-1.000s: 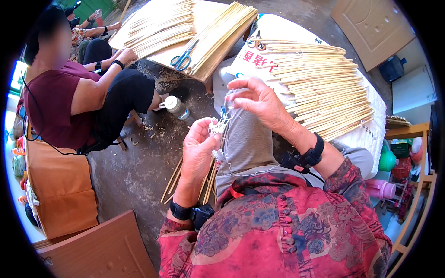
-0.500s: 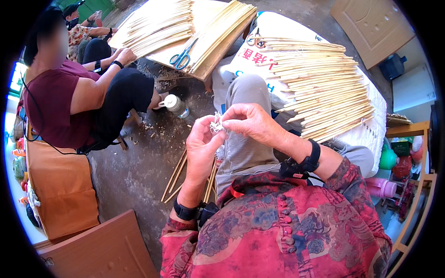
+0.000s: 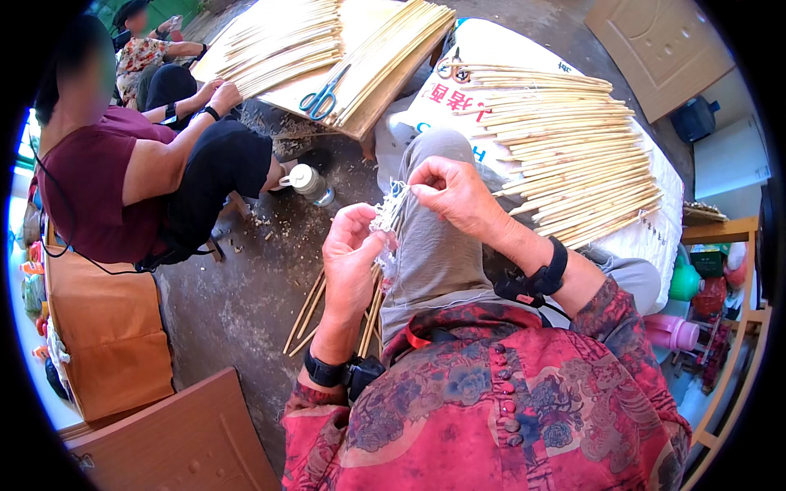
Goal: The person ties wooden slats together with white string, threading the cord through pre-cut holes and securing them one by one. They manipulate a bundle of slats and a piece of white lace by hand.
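My left hand (image 3: pixel 352 252) pinches a tangled bunch of thin white string (image 3: pixel 390 209) above my grey-trousered knee, with loose ends sticking up. Close beside it, my right hand (image 3: pixel 454 192) has thumb and forefinger pressed together at the bunch's upper right edge. It seems to draw on a strand too fine to make out. Beyond my knee lies a row of pale, peeled sticks (image 3: pixel 573 155), side by side on a white printed sack (image 3: pixel 491 49).
Scissors with blue handles (image 3: pixel 319 102) rest beside more sticks on the low wooden table (image 3: pixel 360 127). A person in a maroon shirt (image 3: pixel 106 176) works at its left side. A bottle (image 3: pixel 307 182) and loose sticks (image 3: pixel 307 315) are on the floor. Shelves (image 3: pixel 729 233) stand to the right.
My right hand has moved up and right, away from my left. The string bunch shows more fully between them. My left hand stays nearly in place.
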